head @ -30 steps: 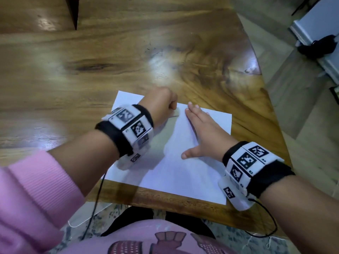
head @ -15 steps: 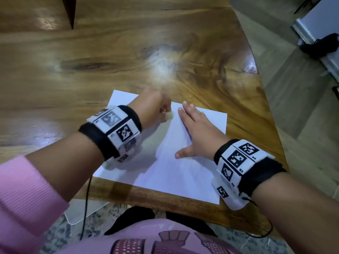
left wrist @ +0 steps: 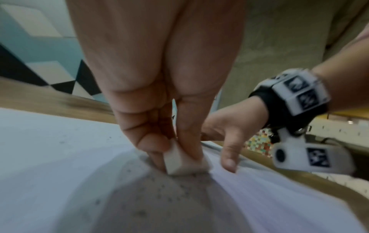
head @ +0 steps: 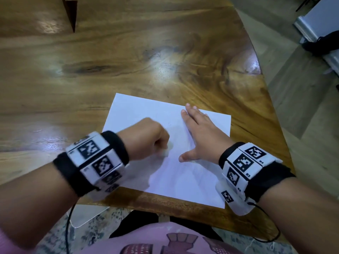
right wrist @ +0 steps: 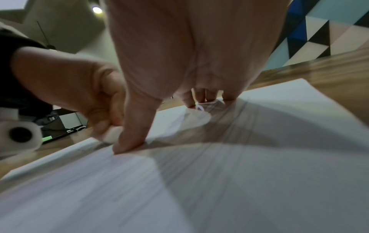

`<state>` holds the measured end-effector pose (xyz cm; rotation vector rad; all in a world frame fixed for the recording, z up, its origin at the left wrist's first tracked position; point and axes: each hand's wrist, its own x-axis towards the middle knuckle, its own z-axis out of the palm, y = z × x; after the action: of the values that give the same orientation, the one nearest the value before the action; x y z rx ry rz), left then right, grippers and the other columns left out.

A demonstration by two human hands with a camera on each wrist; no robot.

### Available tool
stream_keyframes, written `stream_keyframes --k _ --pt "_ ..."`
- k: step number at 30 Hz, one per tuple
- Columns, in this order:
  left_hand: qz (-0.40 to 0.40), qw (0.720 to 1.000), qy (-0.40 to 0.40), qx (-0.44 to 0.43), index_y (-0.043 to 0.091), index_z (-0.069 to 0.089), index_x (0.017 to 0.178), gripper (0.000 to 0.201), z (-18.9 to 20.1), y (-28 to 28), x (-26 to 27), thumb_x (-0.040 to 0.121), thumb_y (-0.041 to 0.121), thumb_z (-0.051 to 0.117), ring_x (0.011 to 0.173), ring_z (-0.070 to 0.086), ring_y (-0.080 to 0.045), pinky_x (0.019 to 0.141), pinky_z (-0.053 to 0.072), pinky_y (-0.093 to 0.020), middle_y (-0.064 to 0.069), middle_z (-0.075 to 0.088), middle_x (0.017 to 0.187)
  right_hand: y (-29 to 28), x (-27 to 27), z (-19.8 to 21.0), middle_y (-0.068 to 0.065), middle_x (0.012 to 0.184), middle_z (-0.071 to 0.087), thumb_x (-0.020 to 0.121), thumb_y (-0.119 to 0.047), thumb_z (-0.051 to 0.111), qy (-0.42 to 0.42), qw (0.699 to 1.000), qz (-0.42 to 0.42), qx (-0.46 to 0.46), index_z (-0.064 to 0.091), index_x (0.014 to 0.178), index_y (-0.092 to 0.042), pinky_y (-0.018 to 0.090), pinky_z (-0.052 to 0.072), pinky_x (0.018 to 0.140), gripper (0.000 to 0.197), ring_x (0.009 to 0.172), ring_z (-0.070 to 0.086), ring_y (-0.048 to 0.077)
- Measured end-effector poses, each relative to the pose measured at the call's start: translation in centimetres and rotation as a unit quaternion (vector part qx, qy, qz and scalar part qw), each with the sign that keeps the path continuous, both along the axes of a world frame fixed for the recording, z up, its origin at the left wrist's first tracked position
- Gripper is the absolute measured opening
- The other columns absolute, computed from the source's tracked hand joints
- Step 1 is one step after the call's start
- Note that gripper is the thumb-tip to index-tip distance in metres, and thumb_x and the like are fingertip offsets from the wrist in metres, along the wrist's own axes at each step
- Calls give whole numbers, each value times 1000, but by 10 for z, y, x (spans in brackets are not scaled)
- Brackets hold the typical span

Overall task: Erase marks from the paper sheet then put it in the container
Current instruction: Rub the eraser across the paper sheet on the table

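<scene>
White paper sheet (head: 183, 173) lies at surface's (head: 128, 52) near edge. Left hand (head: 146, 138) grip pinches eraser (left wrist: 175, 159); right hand (head: 200, 132) presses flat, fingers straight. Best: short strokes away from holding hand, light pressure, avoiding creases.

The eraser (left wrist: 176, 159) sits pinched in the left hand (head: 146, 138), its lower face on the paper sheet (head: 172, 173); crumbs (left wrist: 159, 189) lie on the sheet just on the wrist side of the grip; the right hand (head: 200, 132) lies flat on the sheet to the right of the grip, its thumb nearest the eraser, its fingers reaching past it toward the sheet's far edge; the sheet lies on the wooden table (head: 128, 61), by the table's near edge.
</scene>
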<state>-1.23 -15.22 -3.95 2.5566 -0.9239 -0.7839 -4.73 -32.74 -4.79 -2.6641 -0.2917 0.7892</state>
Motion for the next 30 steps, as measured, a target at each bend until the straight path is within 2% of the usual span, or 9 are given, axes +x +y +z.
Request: stream_keyframes --k 3,8,11,13,17,20,22,26,30 --pt "50 999 -3 -12 13 72 75 6 4 -1 10 71 9 69 70 53 -12 67 38 -20 0 69 76 0 0 0 -3 157 -21 67 -48 78 -1 1000 0 0 -8 149 -16 25 -3 115 124 144 -17 13" --pt "188 975 -85 -77 2 71 75 6 7 -26 60 71 0 67 70 53 -17 62 35 -20 -10 68 74 0 0 -1 -5 157 -21 63 -48 80 0 1000 -15 4 -9 149 -14 23 -3 114 129 144 -16 11" --pt "138 989 -13 -47 4 69 74 6 3 -22 49 72 -1 67 60 51 -14 55 37 -11 1 59 63 0 0 -1 -4 157 -21 63 -48 80 -1 1000 -12 1 -9 149 -14 22 -4 113 129 144 -16 11" --pt "112 993 23 -28 7 69 75 6 2 -20 42 72 1 68 63 53 -14 56 38 -10 7 56 61 0 0 -1 -4 156 -22 64 -49 79 -1 1000 -11 -3 -10 149 -13 21 -5 113 128 144 -16 11" --pt "147 986 -55 -58 7 70 82 9 4 -36 48 74 5 66 74 53 -15 66 42 -21 1 60 71 0 0 -1 -3 157 -21 64 -49 79 -5 1000 -10 -5 -10 149 -12 20 -6 112 129 144 -15 12" --pt "91 995 3 -35 8 68 78 6 4 -36 42 76 4 63 70 53 -16 54 36 -10 5 55 63 0 0 0 -3 157 -21 63 -49 80 -3 1000 -12 -4 -9 149 -13 22 -4 113 129 144 -15 11" --pt "63 998 28 -8 9 68 78 7 7 -33 41 76 4 63 71 55 -19 54 36 -16 4 57 64 0 0 1 -3 157 -20 63 -49 80 -4 1000 -13 -3 -9 149 -13 22 -3 114 129 145 -15 11" --pt "126 988 -70 -57 5 67 79 8 9 -38 53 75 2 61 83 60 -27 66 38 -24 -6 61 75 1 -1 0 -3 157 -19 63 -49 80 -11 1000 -12 -9 -9 149 -12 21 -4 113 129 145 -14 12" --pt "-13 999 27 28 11 66 74 9 7 -22 33 74 4 61 68 53 -18 56 36 -16 5 55 62 1 0 1 -3 157 -20 64 -49 79 -3 1000 -10 -8 -10 149 -12 21 -5 113 129 145 -15 12"
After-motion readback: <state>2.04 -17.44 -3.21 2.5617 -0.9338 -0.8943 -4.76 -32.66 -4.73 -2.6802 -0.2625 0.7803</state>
